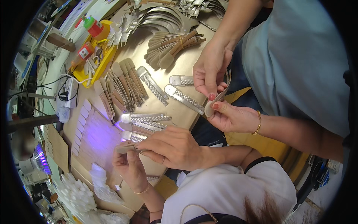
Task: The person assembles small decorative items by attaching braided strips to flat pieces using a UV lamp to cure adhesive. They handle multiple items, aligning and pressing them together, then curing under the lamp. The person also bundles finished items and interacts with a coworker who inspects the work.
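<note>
Both the left hand (128, 166) and right hand (173, 147) pinch a beige strap (125, 148) (ends hidden).

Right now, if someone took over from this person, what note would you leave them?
Left hand and right hand: both pinch one beige strip above the table.
Braided strips lie just beyond the hands, with plain strips in a row further up.
A co-worker's hands hold another strip at the right.
Done and left: the picture does not show how many are finished.
</note>
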{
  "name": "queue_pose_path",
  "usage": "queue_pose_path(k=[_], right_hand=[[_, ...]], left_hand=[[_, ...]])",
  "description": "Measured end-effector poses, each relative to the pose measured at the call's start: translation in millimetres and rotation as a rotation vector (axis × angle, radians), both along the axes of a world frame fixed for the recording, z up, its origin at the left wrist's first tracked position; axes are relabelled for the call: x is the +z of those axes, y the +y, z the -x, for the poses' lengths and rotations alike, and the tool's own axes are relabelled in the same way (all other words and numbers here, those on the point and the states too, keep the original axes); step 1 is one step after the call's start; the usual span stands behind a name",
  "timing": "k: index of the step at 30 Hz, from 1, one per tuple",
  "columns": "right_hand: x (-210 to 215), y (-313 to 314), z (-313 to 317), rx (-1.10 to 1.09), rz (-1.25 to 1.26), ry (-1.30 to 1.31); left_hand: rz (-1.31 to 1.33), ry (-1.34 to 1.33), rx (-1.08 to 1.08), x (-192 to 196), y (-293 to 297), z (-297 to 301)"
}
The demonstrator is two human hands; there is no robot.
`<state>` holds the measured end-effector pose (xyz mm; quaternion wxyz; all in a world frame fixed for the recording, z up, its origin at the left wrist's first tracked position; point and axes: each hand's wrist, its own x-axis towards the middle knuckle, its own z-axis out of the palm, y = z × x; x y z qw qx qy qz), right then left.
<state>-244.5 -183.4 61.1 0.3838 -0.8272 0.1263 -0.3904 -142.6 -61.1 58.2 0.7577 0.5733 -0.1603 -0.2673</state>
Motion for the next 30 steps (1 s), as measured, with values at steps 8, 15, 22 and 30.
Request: queue_pose_path(k=[8,15,22,30], right_hand=[[-4,-4,8,0.063,-0.002,-0.075],[-5,-5,9,0.083,-0.038,-0.081],[-10,-4,6,0.091,-0.006,-0.078],[-8,-7,-2,0.099,0.065,-0.095]], left_hand=[[-0.037,-0.058,0.036,4,0,12],[-0.056,-0.071,0.055,5,-2,15],[-0.071,-0.061,0.080,2,1,14],[-0.062,-0.134,0.011,-1,8,9]])
